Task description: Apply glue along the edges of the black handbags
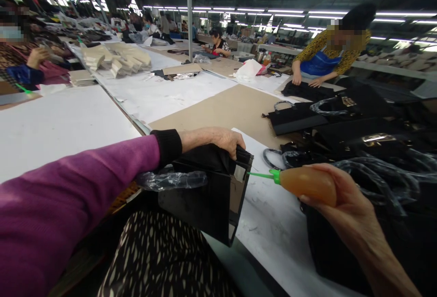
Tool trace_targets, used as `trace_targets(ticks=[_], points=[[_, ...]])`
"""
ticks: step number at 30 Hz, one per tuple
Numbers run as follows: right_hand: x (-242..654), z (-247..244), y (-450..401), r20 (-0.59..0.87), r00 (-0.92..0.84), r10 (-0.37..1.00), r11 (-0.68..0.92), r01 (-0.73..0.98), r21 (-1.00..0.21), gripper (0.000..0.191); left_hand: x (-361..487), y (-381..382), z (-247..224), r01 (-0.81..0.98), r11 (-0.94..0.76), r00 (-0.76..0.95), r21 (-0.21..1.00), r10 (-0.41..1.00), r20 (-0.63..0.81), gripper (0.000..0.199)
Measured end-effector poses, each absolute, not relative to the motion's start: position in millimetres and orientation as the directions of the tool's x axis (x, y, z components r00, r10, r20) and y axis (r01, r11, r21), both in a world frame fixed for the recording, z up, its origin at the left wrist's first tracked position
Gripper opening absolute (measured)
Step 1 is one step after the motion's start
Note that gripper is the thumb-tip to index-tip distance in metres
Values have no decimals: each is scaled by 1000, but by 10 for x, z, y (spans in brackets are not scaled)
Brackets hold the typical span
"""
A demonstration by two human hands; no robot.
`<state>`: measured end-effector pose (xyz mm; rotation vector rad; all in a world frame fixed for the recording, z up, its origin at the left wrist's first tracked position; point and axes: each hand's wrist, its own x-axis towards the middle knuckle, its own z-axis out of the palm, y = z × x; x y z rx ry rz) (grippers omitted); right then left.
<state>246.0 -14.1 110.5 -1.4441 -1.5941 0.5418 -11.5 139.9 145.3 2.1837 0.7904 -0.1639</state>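
The left hand (pixel 223 141) reaches across to the upper edge of a black bag (pixel 201 197), its grip closed on the folded edge, fingers over the top. The bag is tilted beside the near edge of the worktop (pixel 266 247), above a lap in patterned cloth (pixel 157 260), with its narrow end turned to the right; that end shows a brown panel and a pale patch near the top. A plastic-wrapped handle (pixel 172 180) lies against the side of the bag, below the left forearm. The right hand (pixel 336 192) has its grip wrapped around a squeeze bottle (pixel 307 184) of amber liquid, partly closed to the bottle's width. The bottle lies nearly level, and its thin green nozzle (pixel 261 175) points left, its tip at the end of the bag, by the pale patch; whether it touches cannot be told. To the right, more black bags (pixel 362 138) with plastic-wrapped handles are heaped on the worktop. Beyond, a brown sheet (pixel 221 106) lies flat, and farther off at left are stacked beige pieces (pixel 116 58). Across at right, a person in a blue apron (pixel 321 62) has both hands on black material (pixel 307 90).
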Motion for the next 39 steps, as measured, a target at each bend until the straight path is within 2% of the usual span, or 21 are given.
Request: trace_targets(ticks=[11,20,25,32,39], points=[[2463,1055,-123,278,118,953,188,488,-852,61,-116,1430,1399,567,-499,813,655,467,-347,19],[2453,1006,-224,247,82,966,171,514,-840,58,-124,1454,1393,575,-588,816,569,464,-345,17],[2433,1027,-222,275,68,959,198,530,-824,58,-116,1460,1386,585,-583,808,564,474,-350,18],[2452,959,-257,237,16,971,187,567,-803,55,-137,1477,1355,544,-573,834,613,447,-322,15],[2456,932,-297,203,-57,978,196,593,-781,54,-116,1371,1464,607,-552,788,572,511,-343,16]])
